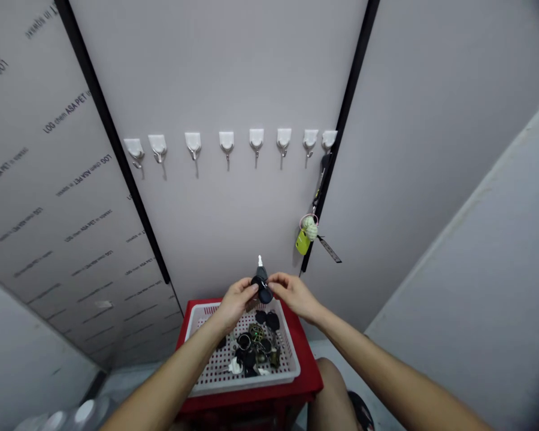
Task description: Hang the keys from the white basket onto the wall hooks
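Observation:
Above the far edge of the white basket, my left hand [236, 303] and my right hand [299, 294] pinch a dark key [261, 274] between them, with round black fobs hanging from it. A bright tip, like a key blade, points up toward the wall. My left thumb and fingers grip the fobs from the left; my right fingertips close on the same bunch from the right. The basket [247, 388] below holds several black tags, metal rings and dark greenish pieces, too jumbled to tell apart.
The basket stands on a red stool [312, 383]. White hooks [226, 141] run in a row along the grey wall. From the rightmost hook hangs a keychain [311, 228] with a pale green ball and a yellow-green tag. White-capped containers [85, 412] stand at lower left.

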Demonstrator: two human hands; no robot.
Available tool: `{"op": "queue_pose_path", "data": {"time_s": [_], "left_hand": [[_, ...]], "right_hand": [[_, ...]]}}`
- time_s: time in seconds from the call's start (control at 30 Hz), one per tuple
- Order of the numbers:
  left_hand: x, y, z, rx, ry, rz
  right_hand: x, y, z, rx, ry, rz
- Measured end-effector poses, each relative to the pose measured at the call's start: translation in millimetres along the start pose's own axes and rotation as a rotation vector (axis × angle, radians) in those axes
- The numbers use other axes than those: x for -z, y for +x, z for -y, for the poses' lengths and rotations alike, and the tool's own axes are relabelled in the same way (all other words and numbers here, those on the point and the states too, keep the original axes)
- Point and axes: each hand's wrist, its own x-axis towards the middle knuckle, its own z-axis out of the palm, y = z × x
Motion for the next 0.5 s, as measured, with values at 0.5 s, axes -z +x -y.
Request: {"op": "queue_pose_path", "data": {"time_s": [0.5], "left_hand": [[3.7,2,-26,-0.267,0.328,-0.244]], "right_hand": [[19,1,43,0.073,-0.272,0.024]]}}
